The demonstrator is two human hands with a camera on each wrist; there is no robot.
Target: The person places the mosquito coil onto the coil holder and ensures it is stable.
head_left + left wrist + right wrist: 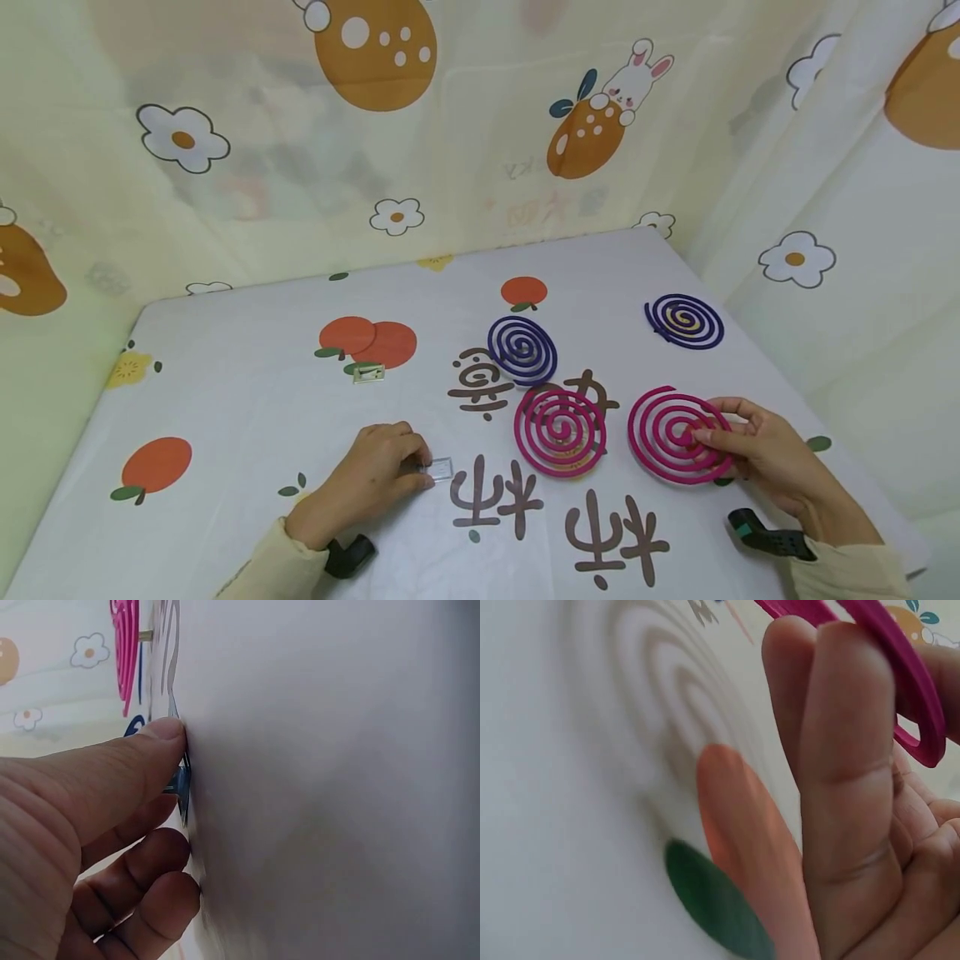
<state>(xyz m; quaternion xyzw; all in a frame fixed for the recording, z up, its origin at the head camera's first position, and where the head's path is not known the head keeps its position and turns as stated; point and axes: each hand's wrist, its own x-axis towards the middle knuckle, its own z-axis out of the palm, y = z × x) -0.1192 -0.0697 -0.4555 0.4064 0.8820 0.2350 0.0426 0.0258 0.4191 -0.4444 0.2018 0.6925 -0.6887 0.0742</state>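
Observation:
My right hand (772,458) pinches a pink mosquito coil (643,446) between thumb and fingers, raised above the table, its shadow showing below in the right wrist view. The thumb lies over the coil's right part, toward its centre. My left hand (375,467) pinches a small shiny metal coil stand (442,469) at the tabletop; in the left wrist view the stand (180,784) has a bent-up tab, partly hidden by the thumb. Between the hands, a second pink coil (528,446) sits raised off the table. A blue coil (501,337) lies just beyond it.
Another blue coil (712,329) lies near the table's far right edge. A second small metal stand (368,374) lies left of centre, by printed orange fruits. The white printed tablecloth (247,375) covers the table; a patterned curtain (480,150) hangs behind and at the sides.

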